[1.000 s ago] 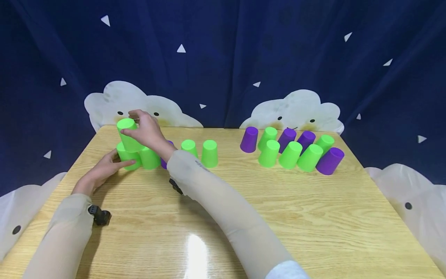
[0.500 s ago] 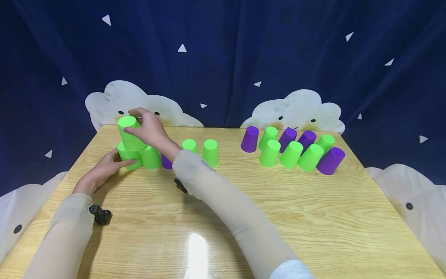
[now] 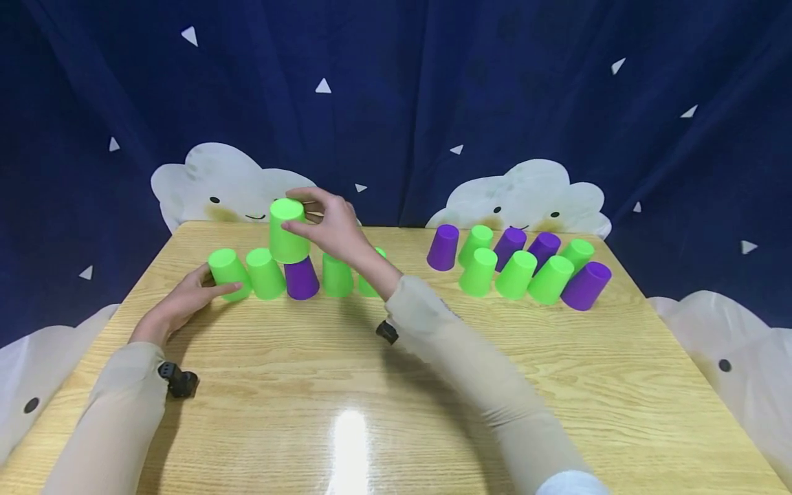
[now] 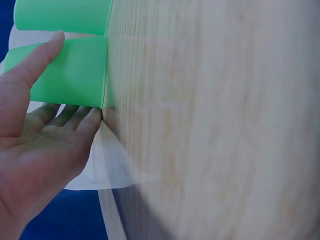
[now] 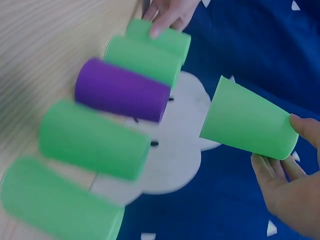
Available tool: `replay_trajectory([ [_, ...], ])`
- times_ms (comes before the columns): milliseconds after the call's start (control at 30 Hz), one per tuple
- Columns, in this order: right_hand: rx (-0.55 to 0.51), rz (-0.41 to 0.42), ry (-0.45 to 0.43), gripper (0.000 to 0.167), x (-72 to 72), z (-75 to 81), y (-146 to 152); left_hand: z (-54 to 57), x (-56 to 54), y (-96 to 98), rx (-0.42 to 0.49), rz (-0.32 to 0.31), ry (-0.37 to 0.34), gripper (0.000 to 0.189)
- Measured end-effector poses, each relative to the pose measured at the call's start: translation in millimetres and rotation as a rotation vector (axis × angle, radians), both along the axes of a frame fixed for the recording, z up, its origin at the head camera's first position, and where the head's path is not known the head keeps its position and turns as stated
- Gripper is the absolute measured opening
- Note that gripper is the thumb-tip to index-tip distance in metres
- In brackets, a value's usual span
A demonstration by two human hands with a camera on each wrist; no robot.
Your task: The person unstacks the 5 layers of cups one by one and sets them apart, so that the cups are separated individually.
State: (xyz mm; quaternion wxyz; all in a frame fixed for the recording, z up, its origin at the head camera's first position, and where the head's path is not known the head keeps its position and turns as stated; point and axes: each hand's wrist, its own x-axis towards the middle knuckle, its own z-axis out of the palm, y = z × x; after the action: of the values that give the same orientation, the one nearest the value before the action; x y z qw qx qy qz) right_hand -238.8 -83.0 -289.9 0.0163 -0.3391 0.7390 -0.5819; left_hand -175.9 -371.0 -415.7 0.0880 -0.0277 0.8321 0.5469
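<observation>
My right hand (image 3: 337, 230) grips an upside-down green cup (image 3: 288, 234) between thumb and fingers. In the right wrist view this raised green cup (image 5: 250, 120) hangs apart from the row beneath. My left hand (image 3: 185, 302) holds the leftmost green cup (image 3: 227, 273) of that row, its thumb across the front and its fingers along the outer side, as the left wrist view shows on the green cup (image 4: 70, 70). Rightward follow another green cup (image 3: 265, 275), a purple cup (image 3: 302, 280), a green cup (image 3: 337, 278) and a last green cup (image 3: 368, 285), partly hidden by my right hand.
On the right of the wooden table (image 3: 278, 399) several upturned cups stand in two rows, among them a purple cup (image 3: 442, 247), a green cup (image 3: 478, 273) and a purple cup (image 3: 586, 286). A dark blue curtain (image 3: 396, 103) with white clouds hangs behind the table.
My right hand has lifted its green cup off the left end of the row and carried it rightward, over the purple cup in the head view. The left hand stays on the leftmost green cup.
</observation>
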Motion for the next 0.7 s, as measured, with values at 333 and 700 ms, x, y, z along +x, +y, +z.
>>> replay_trajectory([
  [333,-0.149,-0.053,0.025,0.044,-11.3,-6.6,82.2,-0.9,-0.8,-1.7,-0.019,0.007,-0.008,0.086],
  [700,-0.123,-0.246,0.040,0.046,-15.9,-33.1,154.9,-1.0,0.2,-0.9,-0.029,0.012,-0.010,0.087],
])
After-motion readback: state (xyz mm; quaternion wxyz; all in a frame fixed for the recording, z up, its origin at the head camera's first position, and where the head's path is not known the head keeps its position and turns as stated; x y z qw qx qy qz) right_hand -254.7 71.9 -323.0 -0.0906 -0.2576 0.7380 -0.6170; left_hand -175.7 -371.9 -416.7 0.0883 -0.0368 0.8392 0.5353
